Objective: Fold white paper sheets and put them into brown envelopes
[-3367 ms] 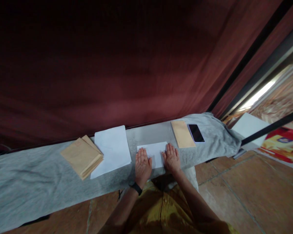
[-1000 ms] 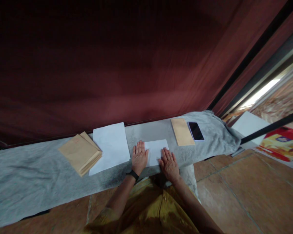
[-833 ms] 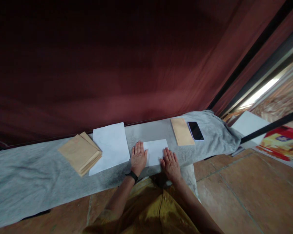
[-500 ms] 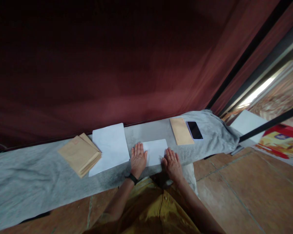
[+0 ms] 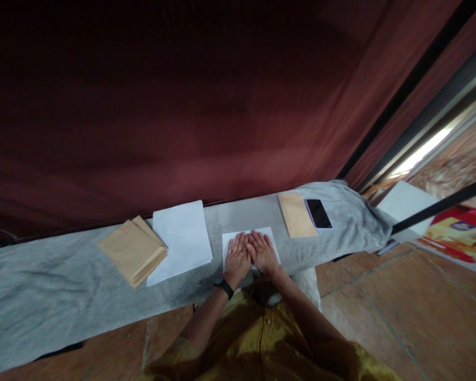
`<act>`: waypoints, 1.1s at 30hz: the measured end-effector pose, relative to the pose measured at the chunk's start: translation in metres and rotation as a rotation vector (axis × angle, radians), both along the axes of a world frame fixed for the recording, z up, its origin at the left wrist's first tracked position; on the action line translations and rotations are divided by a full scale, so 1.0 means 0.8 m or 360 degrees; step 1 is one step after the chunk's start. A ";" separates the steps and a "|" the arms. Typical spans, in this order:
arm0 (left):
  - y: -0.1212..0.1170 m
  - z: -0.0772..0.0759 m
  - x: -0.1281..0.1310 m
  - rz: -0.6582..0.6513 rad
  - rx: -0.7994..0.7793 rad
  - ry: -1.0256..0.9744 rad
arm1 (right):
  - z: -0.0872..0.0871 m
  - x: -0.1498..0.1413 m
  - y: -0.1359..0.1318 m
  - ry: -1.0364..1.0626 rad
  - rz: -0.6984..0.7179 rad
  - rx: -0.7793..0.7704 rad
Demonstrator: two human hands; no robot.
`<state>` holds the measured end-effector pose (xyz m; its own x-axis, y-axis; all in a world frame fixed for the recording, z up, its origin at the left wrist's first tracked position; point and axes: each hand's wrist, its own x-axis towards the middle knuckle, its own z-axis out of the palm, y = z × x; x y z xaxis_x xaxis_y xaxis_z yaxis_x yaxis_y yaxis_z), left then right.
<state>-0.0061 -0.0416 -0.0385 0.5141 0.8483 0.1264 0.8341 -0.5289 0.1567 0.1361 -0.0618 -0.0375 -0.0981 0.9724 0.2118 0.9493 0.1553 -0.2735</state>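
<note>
A folded sheet of white paper lies on the grey cloth in front of me, its middle covered by my hands. My left hand rests flat on it, fingers stretched out, a black band on the wrist. Beside it, my right hand also lies flat on the paper, palm down. The two hands touch or nearly touch at the paper's middle. Larger white sheets are stacked just to the left. Neither hand grips anything.
Several brown envelopes are piled at the left, against the white sheets. A single envelope and a phone lie at the right. The narrow surface is draped with grey cloth. A dark red curtain hangs behind it.
Both hands have slid inward from the paper's left and right edges to its middle. The folded paper, the stacks, the single envelope and the phone stay in place.
</note>
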 end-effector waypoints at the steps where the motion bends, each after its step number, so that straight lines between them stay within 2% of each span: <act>1: 0.002 0.001 -0.001 0.0020 -0.0009 0.0001 | -0.002 0.001 0.002 -0.0015 -0.0013 0.0013; 8: 0.011 0.001 -0.006 0.0145 0.0002 -0.0036 | -0.016 0.007 0.006 -0.0036 -0.0152 0.0155; 16: 0.008 0.006 -0.024 0.0299 0.0024 -0.0145 | -0.022 0.020 0.000 -0.0031 -0.0253 0.0264; 26: -0.009 -0.006 -0.049 0.0428 -0.0072 -0.0594 | -0.023 0.031 -0.007 -0.0012 -0.0278 0.0252; 29: -0.001 0.004 -0.054 0.0429 -0.0111 -0.0633 | -0.022 0.031 -0.006 -0.0015 -0.0275 0.0248; 33: 0.019 0.028 -0.044 0.0370 -0.0127 -0.0394 | -0.019 0.032 -0.006 -0.0038 -0.0273 0.0220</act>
<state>-0.0416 -0.0263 -0.0164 0.2680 0.9514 0.1520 0.8623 -0.3072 0.4025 0.1614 -0.0664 -0.0523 0.0597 0.9371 0.3438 0.9709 0.0254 -0.2380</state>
